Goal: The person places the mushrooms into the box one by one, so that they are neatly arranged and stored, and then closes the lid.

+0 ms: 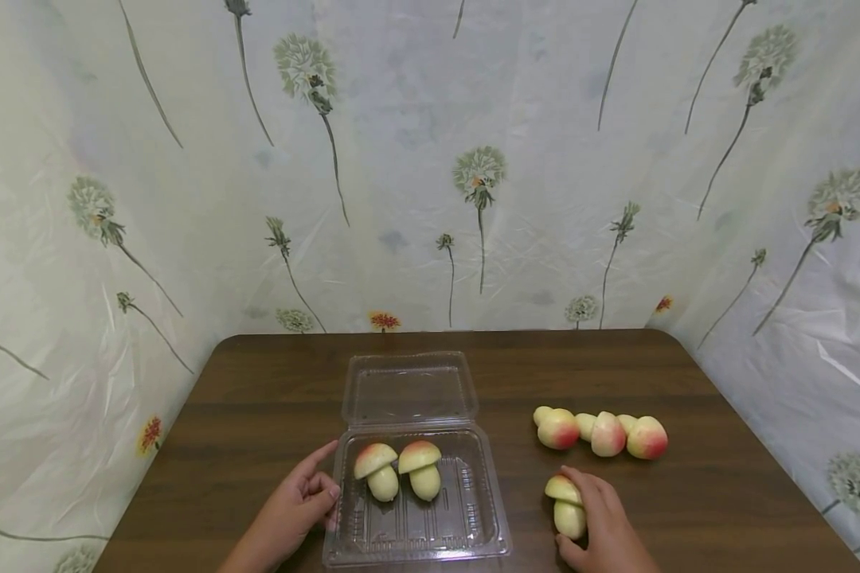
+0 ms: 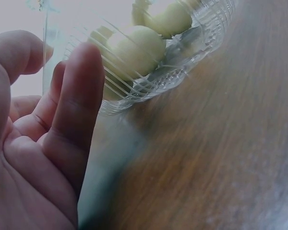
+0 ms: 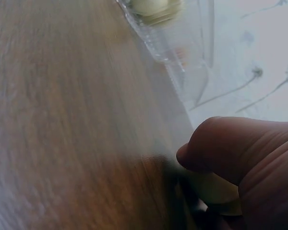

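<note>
Mushroom (image 1: 566, 511) | on counter (image 1: 258, 398), beyond right edge of box (image 1: 500, 521) | right grip (image 1: 603, 517) curled round it; left grip (image 1: 295, 505) loose against box's left edge | probably light, firm, smooth, so may slip; best held at stem, just under cap

- Six mushroom-shaped pieces (image 1: 383, 483): two in the clear container (image 1: 466, 509), one at the right hand (image 1: 605, 516), three together on the table (image 1: 258, 414)
- One clear container, one lid (image 1: 410, 390)
- Two hands (image 1: 297, 505)
- One table
</note>
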Tool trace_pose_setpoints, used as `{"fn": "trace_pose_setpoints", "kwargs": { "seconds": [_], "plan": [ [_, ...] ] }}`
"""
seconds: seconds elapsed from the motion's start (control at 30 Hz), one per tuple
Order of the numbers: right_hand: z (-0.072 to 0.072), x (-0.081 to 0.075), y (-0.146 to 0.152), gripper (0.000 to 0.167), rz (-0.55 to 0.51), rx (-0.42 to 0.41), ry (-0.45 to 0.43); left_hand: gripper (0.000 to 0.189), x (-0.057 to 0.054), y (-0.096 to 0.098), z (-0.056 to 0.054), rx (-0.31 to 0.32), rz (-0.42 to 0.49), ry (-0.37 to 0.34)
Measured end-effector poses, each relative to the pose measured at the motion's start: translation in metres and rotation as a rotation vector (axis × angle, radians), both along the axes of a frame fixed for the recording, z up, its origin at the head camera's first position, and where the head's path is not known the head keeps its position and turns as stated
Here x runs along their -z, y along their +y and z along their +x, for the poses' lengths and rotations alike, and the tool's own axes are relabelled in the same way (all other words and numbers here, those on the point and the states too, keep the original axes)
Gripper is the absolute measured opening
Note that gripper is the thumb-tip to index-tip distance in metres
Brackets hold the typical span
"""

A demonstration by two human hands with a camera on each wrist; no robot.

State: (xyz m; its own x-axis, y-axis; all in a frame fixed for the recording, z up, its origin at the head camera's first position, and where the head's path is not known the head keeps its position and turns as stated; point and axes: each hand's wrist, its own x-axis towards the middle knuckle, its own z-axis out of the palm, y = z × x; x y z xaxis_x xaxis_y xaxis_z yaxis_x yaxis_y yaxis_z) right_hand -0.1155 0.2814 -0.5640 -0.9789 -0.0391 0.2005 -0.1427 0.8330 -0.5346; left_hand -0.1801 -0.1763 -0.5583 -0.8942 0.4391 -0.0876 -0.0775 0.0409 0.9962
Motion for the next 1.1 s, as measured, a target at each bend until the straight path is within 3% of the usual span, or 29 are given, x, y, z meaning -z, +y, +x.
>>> {"fn": "trace_pose_setpoints", "kwargs": {
  "seconds": [0.27,0.47,1.1],
  "plan": [
    [-0.001,0.003,-0.003,0.093,0.028,-0.022,0.070,0.079,0.000,0.000,0.000,0.015,0.028,0.007],
    [-0.002,0.002,-0.005,0.093,0.008,-0.048,0.071,0.080,-0.001,0.001,0.000,0.006,0.042,0.007],
    [-0.003,0.004,-0.018,0.097,0.061,-0.082,0.207,0.079,-0.002,0.001,0.002,0.003,0.035,0.020]
  ]
}}
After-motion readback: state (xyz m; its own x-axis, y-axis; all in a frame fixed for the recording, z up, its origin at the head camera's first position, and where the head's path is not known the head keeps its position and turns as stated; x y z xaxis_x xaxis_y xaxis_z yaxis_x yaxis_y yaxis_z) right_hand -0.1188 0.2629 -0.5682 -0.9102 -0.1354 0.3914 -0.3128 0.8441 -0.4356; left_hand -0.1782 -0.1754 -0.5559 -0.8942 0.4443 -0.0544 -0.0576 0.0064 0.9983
